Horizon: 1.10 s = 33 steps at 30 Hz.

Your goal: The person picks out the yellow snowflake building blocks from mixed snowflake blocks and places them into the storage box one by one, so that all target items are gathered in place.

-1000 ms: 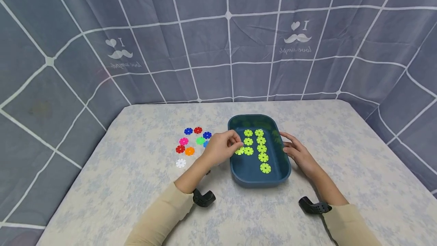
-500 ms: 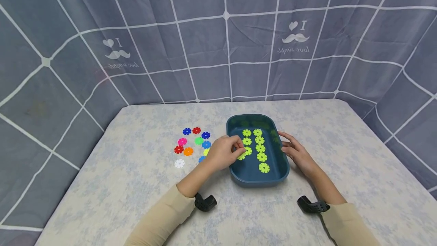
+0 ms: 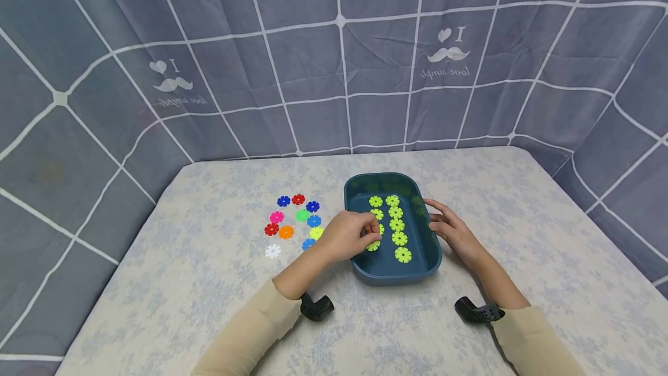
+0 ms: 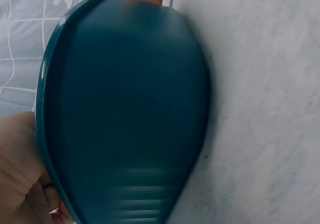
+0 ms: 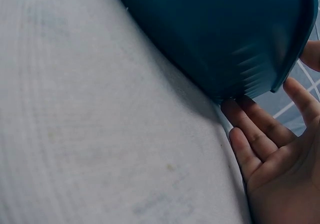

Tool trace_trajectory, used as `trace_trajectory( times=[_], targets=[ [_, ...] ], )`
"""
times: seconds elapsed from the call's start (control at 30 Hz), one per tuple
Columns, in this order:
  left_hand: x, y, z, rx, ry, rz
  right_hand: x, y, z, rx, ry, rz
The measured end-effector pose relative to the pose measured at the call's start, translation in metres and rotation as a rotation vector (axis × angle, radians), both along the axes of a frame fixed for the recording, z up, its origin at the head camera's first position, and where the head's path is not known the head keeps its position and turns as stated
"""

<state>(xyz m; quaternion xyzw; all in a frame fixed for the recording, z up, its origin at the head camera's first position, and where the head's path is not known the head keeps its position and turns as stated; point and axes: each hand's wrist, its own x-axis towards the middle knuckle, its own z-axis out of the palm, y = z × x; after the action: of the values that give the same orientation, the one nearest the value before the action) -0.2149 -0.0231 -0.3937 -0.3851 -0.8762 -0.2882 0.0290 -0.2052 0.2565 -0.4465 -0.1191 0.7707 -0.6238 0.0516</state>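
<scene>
A dark teal bin (image 3: 423, 268) sits on the table with several yellow-green snowflake discs (image 3: 403, 255) on its floor, in two columns. My left hand (image 3: 347, 235) reaches over the near-left rim, thumb and fingertips together at the lowest disc of the left column (image 3: 373, 246), which they seem to pinch. The hand partly covers that column. My right hand (image 3: 456, 237) lies against the bin's right outer wall, its fairly straight fingers touching the wall. In the left wrist view the bin's wall (image 4: 125, 94) hides the fingertips. In the right wrist view several fingers (image 5: 260, 139) meet the wall's underside.
Left of the bin, loose snowflake discs lie scattered on the patterned tablecloth, among them an orange one (image 3: 286, 232), a white one (image 3: 272, 251) and a pink one (image 3: 276, 217). A grey-blue curtain (image 3: 292, 68) with white lines hangs behind the table.
My left hand has moved slightly right and nearer, and the disc at its fingertips has shifted from beside the left column to its near end. My right hand stays at the bin wall.
</scene>
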Motion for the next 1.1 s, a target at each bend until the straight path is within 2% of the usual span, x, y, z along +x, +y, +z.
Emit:
trace_trajectory(
  times=[0.17,0.33,0.5,0.63,0.8,0.97,1.1],
  targets=[
    [-0.005,0.003,0.004,-0.057,-0.044,-0.061,-0.001,0.001,-0.001,0.017,-0.003,-0.005],
    [-0.009,0.007,0.005,-0.117,-0.086,-0.100,0.000,0.002,-0.003,0.003,0.043,0.020],
    [-0.012,0.013,0.003,-0.139,-0.089,-0.097,-0.001,0.003,-0.006,-0.003,0.079,0.017],
    [-0.014,0.018,0.001,-0.167,-0.116,-0.087,-0.001,0.001,-0.004,0.012,0.041,-0.001],
    [-0.016,0.024,0.000,-0.255,-0.145,-0.060,0.001,0.001,-0.001,0.019,0.003,-0.006],
    [-0.016,0.028,0.001,-0.324,-0.174,-0.042,0.003,0.000,0.001,-0.008,0.001,0.004],
    [-0.017,0.030,0.001,-0.365,-0.170,-0.034,0.002,0.001,0.000,-0.006,0.007,0.010]
  ],
)
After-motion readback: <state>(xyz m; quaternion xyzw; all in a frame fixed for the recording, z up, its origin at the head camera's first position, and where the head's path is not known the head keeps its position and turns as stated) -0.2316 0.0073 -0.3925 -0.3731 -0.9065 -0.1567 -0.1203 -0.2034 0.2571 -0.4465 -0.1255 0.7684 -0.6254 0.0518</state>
